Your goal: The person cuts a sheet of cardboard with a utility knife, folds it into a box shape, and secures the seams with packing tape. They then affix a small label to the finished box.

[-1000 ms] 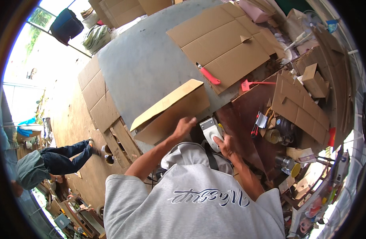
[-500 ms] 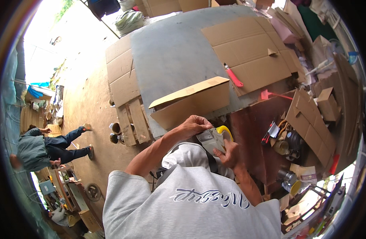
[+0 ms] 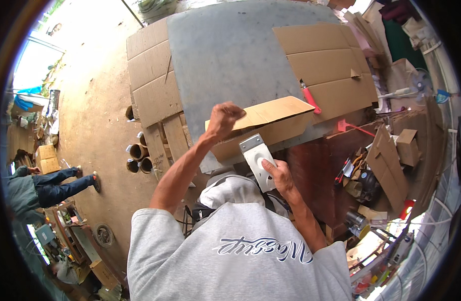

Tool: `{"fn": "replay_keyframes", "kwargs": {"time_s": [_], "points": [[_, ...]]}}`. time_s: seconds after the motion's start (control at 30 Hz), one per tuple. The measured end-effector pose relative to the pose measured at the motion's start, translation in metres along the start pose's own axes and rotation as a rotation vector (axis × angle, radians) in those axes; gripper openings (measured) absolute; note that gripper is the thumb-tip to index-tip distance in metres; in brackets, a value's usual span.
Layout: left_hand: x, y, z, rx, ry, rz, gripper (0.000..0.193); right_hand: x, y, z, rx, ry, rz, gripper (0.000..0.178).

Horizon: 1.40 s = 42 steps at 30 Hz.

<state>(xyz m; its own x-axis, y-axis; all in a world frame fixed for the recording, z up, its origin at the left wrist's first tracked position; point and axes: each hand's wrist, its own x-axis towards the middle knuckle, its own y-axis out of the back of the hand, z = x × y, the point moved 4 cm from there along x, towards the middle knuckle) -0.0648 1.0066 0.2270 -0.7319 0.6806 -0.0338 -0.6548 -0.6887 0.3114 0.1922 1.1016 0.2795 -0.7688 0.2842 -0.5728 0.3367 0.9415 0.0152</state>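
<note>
A white hand-held tape dispenser (image 3: 259, 164) with a dark metal strip at its far end is gripped in my right hand (image 3: 279, 176), just short of the work table. My left hand (image 3: 225, 119) is raised over the left end of a long, folded cardboard box (image 3: 275, 113); its fingers are curled closed. What they pinch, if anything, is too small to see, and I cannot tell whether they touch the box. The box lies at the table's near edge with a lighter flap on top.
Flat cardboard sheets (image 3: 323, 60) lie on the grey table (image 3: 225, 55). A red-handled knife (image 3: 311, 98) rests right of the box. Tools and a dark jar (image 3: 368, 183) clutter the reddish surface (image 3: 316, 173) at right. Another person (image 3: 50, 188) is at the far left.
My left hand has moved away from the dispenser, up and left to the box. The dispenser has turned, its metal end toward the box; the yellow tape roll no longer shows.
</note>
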Motion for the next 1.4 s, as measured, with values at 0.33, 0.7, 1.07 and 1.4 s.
{"fn": "replay_keyframes", "kwargs": {"time_s": [0.33,0.7,1.07,1.4], "points": [[0.048,0.029,-0.073,0.012,0.08,-0.069,0.015,0.028,-0.03,-0.002,0.049,-0.222,0.054,0.049],[0.021,0.005,-0.109,0.233,0.142,-0.164,0.023,0.036,-0.037,0.006,0.061,-0.3,0.097,0.048],[0.031,0.012,-0.101,0.565,-0.094,-0.247,0.028,0.044,-0.036,0.016,0.061,-0.258,0.113,0.048],[-0.065,0.006,-0.051,0.538,-0.275,-0.411,0.082,0.042,-0.041,0.017,0.185,-0.294,0.105,0.042]]}}
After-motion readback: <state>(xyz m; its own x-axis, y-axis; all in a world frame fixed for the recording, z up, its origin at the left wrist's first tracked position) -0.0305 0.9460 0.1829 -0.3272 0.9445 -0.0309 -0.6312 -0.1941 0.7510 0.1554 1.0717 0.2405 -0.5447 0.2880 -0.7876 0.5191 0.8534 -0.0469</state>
